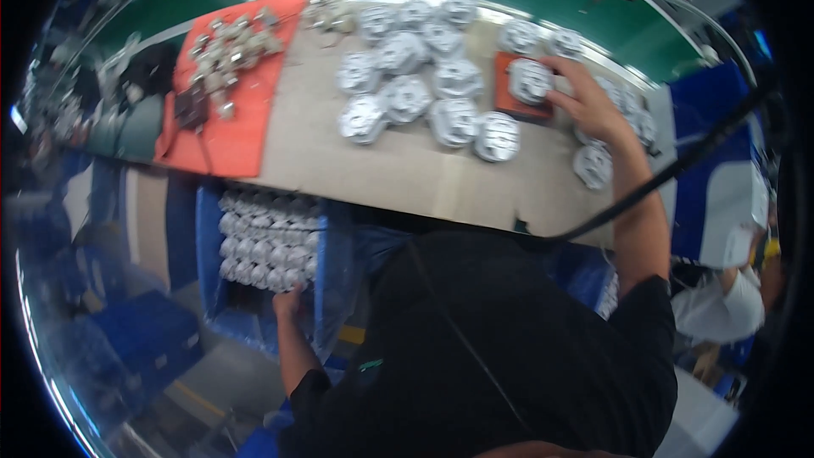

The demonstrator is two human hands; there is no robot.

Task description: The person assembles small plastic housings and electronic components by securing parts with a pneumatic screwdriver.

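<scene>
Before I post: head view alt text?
A person's right hand touches a white part on a red block on a workbench, left hand at a blue bin of similar parts below. More white parts sit nearby; small pieces lie on an orange mat.

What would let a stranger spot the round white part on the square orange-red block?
Find the long beige workbench, then go toward its right end, to the square orange-red block. On it sits the round, ridged white part, beside the bare right hand. Unlike its white neighbours, it alone rests on the block.
</scene>
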